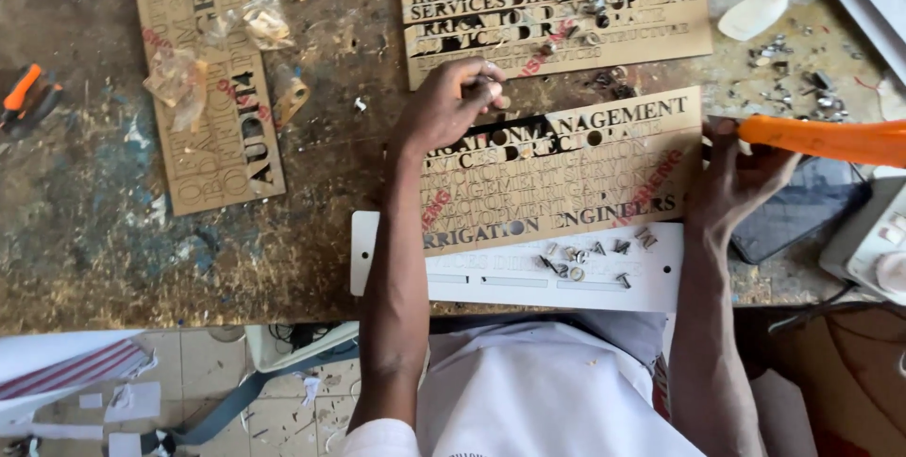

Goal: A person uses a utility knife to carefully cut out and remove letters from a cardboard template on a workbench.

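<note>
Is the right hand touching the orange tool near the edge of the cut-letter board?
Touching. In the head view the right hand has its fingers closed around the near end of the orange tool, beside the cut-letter board; no gap shows between them.

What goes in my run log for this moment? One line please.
left hand: fingers bunched at top edge of gold letter-cut sheet | right hand: on sheet's right edge, by orange tool | small metal pieces: on white panel

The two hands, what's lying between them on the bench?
Between the left hand and right hand lies the tan cut-letter board, shown in the head view.
</note>
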